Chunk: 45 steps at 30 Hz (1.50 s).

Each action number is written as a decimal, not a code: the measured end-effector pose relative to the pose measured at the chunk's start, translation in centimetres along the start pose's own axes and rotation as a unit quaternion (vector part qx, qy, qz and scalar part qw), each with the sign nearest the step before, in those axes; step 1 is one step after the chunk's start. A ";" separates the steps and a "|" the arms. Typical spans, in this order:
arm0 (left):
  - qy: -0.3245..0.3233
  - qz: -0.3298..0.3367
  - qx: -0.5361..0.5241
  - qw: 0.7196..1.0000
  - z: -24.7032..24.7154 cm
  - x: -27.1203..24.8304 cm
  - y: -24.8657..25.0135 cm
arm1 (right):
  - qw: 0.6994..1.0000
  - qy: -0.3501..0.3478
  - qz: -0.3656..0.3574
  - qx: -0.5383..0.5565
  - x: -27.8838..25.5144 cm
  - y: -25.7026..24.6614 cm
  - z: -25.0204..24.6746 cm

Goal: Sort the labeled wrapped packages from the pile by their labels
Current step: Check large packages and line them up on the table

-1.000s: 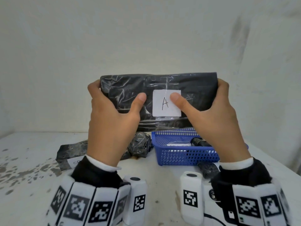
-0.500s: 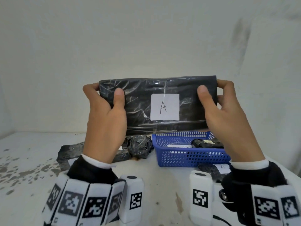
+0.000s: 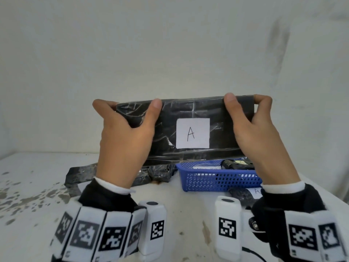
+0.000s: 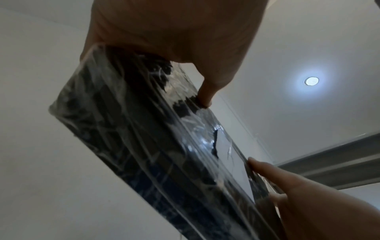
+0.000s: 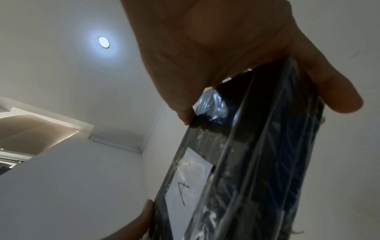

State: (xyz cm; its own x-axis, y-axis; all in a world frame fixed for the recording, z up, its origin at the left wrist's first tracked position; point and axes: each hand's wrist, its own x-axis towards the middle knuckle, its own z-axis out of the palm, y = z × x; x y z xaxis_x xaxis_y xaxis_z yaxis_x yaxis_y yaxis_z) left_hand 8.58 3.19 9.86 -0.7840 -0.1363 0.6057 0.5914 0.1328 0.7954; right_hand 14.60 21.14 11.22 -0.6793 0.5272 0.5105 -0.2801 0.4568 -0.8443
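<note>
Both thumbs have slid outward and up to the top edge of the package since a moment ago, leaving its white label fully uncovered, and the package sits a little lower in front of the person. It is a long, flat parcel in black wrap under clear film, held up in the air above the worktop, broad face toward the person, long axis running level from left to right. The left hand grips its left end and the right hand its right end, thumbs on the near face, fingers curled over the top and behind. The label reads "A" (plain in the right wrist view too).

Directly below and slightly right stands a blue basket, with a dark package already inside; another parcel marked "A" lies just in front of it. The remaining pile is below the left hand. The basket side lies nearer the right hand, so I judge the drop goes down and rightward.
</note>
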 end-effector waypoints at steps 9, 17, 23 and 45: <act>0.019 0.003 0.060 0.998 0.6 -0.4 0.0 | 0.999 0.009 -0.037 -0.026 -0.8 -0.1 1.0; 0.037 0.017 0.015 0.999 0.1 -0.2 0.0 | 0.989 0.015 -0.028 -0.146 -0.9 0.4 1.9; 0.028 -0.015 -0.024 0.999 -0.7 0.5 -0.5 | 0.993 -0.017 0.007 -0.116 -0.6 0.5 1.2; 0.000 -0.008 -0.134 0.991 -1.2 1.4 -0.7 | 0.986 0.004 -0.088 0.143 0.8 1.2 -1.2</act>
State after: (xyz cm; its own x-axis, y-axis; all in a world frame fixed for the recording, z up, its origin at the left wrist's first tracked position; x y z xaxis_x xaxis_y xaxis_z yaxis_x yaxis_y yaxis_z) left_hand 7.34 1.75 10.20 -0.7939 -0.1370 0.5924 0.6075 -0.1350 0.7828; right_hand 14.54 22.95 10.81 -0.5971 0.4642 0.6542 -0.5747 0.3215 -0.7526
